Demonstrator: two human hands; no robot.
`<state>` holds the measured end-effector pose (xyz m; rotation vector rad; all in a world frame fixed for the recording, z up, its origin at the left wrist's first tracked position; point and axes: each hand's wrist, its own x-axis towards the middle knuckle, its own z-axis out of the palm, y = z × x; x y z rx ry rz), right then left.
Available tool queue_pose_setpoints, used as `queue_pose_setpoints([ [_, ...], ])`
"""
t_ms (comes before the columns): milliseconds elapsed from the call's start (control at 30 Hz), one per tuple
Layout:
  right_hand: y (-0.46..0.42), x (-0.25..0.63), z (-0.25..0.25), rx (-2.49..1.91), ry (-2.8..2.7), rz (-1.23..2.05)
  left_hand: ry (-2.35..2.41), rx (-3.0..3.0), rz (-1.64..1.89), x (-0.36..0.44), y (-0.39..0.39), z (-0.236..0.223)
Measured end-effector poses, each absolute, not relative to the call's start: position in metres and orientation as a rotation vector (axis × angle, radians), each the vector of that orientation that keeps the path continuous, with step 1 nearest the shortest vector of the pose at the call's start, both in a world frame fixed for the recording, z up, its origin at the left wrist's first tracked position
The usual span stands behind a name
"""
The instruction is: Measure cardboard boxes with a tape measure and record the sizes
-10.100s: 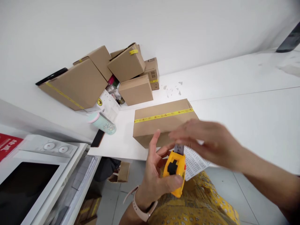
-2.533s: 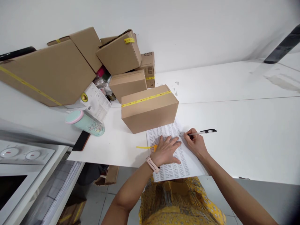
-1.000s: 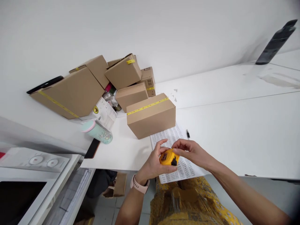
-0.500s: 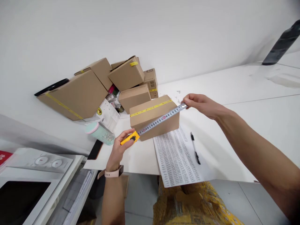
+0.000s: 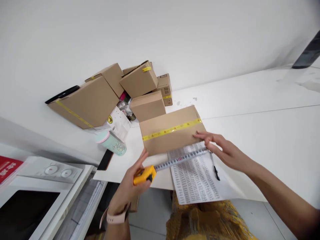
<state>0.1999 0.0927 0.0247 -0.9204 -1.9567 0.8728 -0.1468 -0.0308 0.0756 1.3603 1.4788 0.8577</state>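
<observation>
My left hand (image 5: 132, 180) is closed round the yellow case of a tape measure (image 5: 145, 175), its fingertips near the front left corner of a cardboard box (image 5: 172, 128). The silver blade stretches to the right in front of the box, over a printed sheet (image 5: 195, 181). At the blade's far end, my right hand (image 5: 220, 146) pinches the tip between thumb and finger. Its extended fingers touch the box's right side. Yellow tape runs along the box. A pen (image 5: 215, 168) lies on the sheet, its upper end partly hidden by my right hand.
Several cardboard boxes (image 5: 87, 101) are stacked against the wall at the back left. A mint tumbler (image 5: 112, 143) stands near a dark flat object (image 5: 105, 160). At the lower left is a white microwave (image 5: 37, 200). A dark bottle (image 5: 307, 53) stands far right.
Both hands have moved down and nearer with the tape measure, and its exposed blade is shorter. The cardboard box has tipped, so its taped face now shows more fully.
</observation>
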Motion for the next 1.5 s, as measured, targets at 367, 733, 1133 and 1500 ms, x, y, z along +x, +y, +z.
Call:
queue_pose_setpoints([
  [367, 0.043, 0.224, 0.050, -0.997, -1.963, 1.066, 1.397, 1.264, 0.966, -0.168, -0.077, 0.078],
  [733, 0.116, 0.217, 0.037, -1.206, -1.779, 1.254, 1.523, 1.177, 0.910, -0.209, -0.032, 0.078],
  [1133, 0.104, 0.214, 0.034, -1.272, -1.908, 1.091, 1.405, 1.228, 0.747, -0.233, 0.005, 0.081],
  [1500, 0.107, 0.208, 0.033, -1.260, -1.839, 1.124, 1.345, 1.246, 0.706, -0.238, 0.007, 0.076],
])
